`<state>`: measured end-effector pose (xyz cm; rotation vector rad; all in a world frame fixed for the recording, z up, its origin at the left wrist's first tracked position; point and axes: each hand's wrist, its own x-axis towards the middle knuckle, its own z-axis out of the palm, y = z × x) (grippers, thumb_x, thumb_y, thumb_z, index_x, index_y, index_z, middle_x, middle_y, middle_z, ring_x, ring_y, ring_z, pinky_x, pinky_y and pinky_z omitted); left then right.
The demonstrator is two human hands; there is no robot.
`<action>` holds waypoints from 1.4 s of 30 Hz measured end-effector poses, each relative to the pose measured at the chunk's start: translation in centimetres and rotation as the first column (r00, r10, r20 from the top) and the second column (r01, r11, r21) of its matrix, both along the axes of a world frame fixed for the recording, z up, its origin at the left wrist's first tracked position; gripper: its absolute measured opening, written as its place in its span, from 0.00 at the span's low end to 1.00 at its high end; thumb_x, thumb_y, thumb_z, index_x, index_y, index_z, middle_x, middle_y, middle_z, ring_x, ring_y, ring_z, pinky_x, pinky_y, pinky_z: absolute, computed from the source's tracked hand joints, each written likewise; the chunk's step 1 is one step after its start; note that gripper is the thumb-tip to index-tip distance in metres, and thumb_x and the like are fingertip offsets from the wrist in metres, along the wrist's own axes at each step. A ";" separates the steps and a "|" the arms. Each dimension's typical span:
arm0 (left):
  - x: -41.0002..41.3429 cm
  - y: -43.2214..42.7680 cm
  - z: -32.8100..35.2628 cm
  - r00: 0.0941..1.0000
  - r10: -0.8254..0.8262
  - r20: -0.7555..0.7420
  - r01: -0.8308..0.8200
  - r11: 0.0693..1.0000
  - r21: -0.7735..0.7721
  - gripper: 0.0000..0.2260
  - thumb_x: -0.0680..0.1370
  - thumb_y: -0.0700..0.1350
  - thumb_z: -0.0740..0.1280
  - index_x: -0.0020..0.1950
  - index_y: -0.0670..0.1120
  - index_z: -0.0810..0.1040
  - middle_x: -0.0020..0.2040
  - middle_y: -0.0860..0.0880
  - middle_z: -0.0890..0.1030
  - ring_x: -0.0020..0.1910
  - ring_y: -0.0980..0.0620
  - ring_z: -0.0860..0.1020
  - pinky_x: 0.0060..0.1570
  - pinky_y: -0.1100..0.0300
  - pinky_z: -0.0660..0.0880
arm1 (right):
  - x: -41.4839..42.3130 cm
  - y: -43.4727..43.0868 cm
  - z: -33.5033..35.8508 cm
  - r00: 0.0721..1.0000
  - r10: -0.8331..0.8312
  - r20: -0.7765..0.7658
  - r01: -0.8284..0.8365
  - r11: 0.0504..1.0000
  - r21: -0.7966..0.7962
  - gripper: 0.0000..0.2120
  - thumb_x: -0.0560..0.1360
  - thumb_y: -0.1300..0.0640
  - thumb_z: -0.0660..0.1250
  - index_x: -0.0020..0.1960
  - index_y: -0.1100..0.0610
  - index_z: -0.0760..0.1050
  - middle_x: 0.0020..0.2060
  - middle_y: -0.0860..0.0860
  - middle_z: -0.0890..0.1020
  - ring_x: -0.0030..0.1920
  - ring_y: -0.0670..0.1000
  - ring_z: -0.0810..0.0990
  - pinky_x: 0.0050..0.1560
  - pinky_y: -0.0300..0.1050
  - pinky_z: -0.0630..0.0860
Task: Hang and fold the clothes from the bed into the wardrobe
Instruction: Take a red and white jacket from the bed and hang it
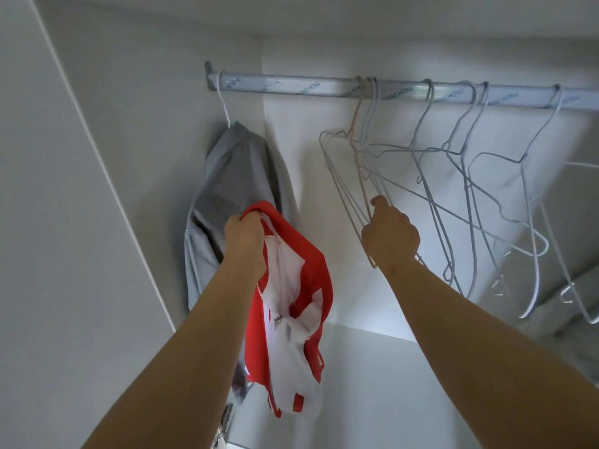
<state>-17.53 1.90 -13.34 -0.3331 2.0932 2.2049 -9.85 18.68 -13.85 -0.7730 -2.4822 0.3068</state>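
Note:
I look up into a white wardrobe. My left hand (244,236) grips a red and white zip jacket (296,306) by its collar, and the jacket hangs below my fist. My right hand (390,236) is raised beside it and grips the lower wire of an empty wire hanger (348,189) that hangs from the metal rail (291,85). A grey garment (227,192) hangs on a white hanger at the rail's left end, just behind the red jacket.
Several more empty wire hangers (470,196) hang tangled along the rail to the right. The wardrobe's left side panel (97,222) stands close to my left arm. A white back wall (366,367) shows between my arms.

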 end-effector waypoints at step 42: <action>0.4 0.0 1.5 0.987 -0.105 -0.118 0.124 0.979 0.164 0.05 0.78 0.41 0.59 0.45 0.51 0.68 0.41 0.47 0.75 0.38 0.51 0.75 0.37 0.58 0.75 | 3.4 -3.9 -3.1 0.858 0.220 -0.465 -0.501 0.560 -0.660 0.11 0.75 0.59 0.65 0.35 0.53 0.75 0.17 0.40 0.72 0.19 0.38 0.69 0.22 0.26 0.63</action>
